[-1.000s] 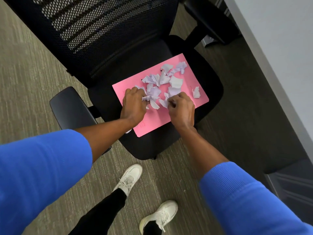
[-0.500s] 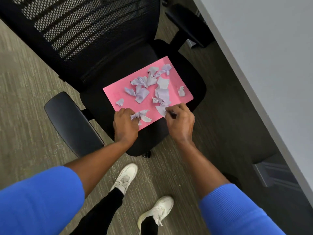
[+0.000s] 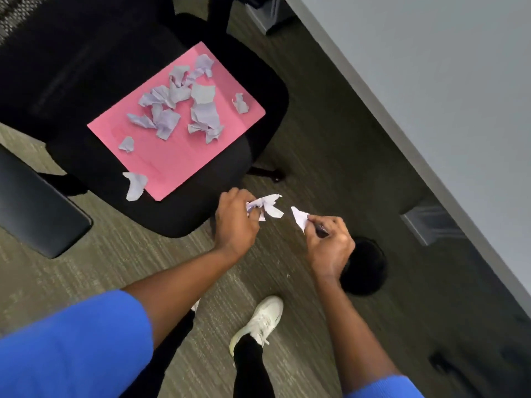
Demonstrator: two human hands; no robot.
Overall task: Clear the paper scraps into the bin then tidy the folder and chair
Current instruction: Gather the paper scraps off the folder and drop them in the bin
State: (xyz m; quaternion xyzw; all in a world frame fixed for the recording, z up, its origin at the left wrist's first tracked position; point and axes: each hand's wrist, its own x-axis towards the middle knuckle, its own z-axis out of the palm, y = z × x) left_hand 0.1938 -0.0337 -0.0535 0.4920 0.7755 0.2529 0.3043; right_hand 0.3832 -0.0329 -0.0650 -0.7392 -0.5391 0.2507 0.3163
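Left hand [image 3: 237, 222] grip clamped on crumpled scraps [image 3: 265, 207]; right hand [image 3: 327, 242] grip pinching one scrap [image 3: 298, 216]; both off the chair [image 3: 172, 208], near the black bin [image 3: 365, 268]; most scraps remain [image 3: 178, 107] on pink folder [image 3: 184, 165]; early stage, folder and chair untidied.

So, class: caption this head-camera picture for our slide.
Both hands carry paper scraps from folder towards bin.
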